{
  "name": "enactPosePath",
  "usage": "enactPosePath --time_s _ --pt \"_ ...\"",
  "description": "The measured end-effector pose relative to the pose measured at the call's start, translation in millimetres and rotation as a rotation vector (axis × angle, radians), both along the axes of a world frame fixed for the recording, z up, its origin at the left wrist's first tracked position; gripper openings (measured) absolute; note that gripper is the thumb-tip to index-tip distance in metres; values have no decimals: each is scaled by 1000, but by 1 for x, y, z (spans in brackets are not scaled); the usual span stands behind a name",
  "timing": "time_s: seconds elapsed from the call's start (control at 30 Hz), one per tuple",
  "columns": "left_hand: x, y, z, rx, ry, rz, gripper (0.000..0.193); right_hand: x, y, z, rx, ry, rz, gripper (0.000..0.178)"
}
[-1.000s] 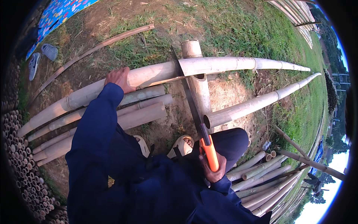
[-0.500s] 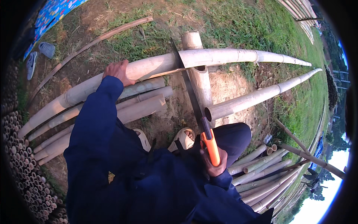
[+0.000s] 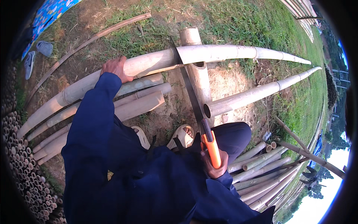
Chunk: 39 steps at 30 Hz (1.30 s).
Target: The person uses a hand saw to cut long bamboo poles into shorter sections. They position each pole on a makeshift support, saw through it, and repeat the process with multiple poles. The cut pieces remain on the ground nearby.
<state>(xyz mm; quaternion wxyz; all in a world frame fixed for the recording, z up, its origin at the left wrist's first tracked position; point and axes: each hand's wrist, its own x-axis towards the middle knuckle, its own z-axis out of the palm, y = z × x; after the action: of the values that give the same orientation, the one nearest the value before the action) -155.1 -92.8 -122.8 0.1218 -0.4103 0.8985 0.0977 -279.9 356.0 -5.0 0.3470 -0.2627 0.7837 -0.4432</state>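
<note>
A long, pale bamboo pole point(image 3: 218, 53) stretches across in front of me. My left hand point(image 3: 115, 69) is wrapped over it, pressing from above, left of the saw. In my right hand point(image 3: 216, 164) is the orange handle of a handsaw point(image 3: 192, 93), near my right knee. Its long dark blade slants away from me and lies against the pole at a cut, the tip showing past the far side. Beneath the cut, a thick bamboo piece point(image 3: 200, 80) props the pole. How deep the cut goes is hard to see.
Shorter bamboo lengths point(image 3: 141, 102) lie under my left arm. Another pole point(image 3: 242, 100) rests to the right, its hollow end toward me. Stacked bamboo point(image 3: 22, 160) fills the lower left, and more poles point(image 3: 261, 171) lie at my right. Grey shoes point(image 3: 30, 64) and a split strip point(image 3: 85, 43) are farther left.
The saw has slid slightly toward me along the cut, with less of its tip past the pole. My left hand keeps its place on the pole; the whole view has shifted a little.
</note>
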Motion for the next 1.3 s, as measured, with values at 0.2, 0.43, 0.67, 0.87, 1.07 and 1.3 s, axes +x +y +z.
enactPosePath --time_s 0.2,0.43,0.67,0.87,1.07,1.3 --pt "-12 -2 -4 -42 57 -68 81 -64 -159 -68 -208 82 -37 28" --pt "15 -3 -16 -87 64 -17 82 -20 -38 -17 -62 -138 -26 19" --pt "-10 -8 -9 -52 59 -20 83 -65 -149 -66 -146 -31 -47 19" --pt "13 -6 -7 -31 74 -34 77 -27 -67 -32 -61 -121 -31 17" --pt "2 -5 -8 -94 58 -43 78 -30 -48 -33 -12 -49 -22 23" --pt "5 -9 -8 -51 116 -77 77 -50 -106 -81 -148 -69 -9 16"
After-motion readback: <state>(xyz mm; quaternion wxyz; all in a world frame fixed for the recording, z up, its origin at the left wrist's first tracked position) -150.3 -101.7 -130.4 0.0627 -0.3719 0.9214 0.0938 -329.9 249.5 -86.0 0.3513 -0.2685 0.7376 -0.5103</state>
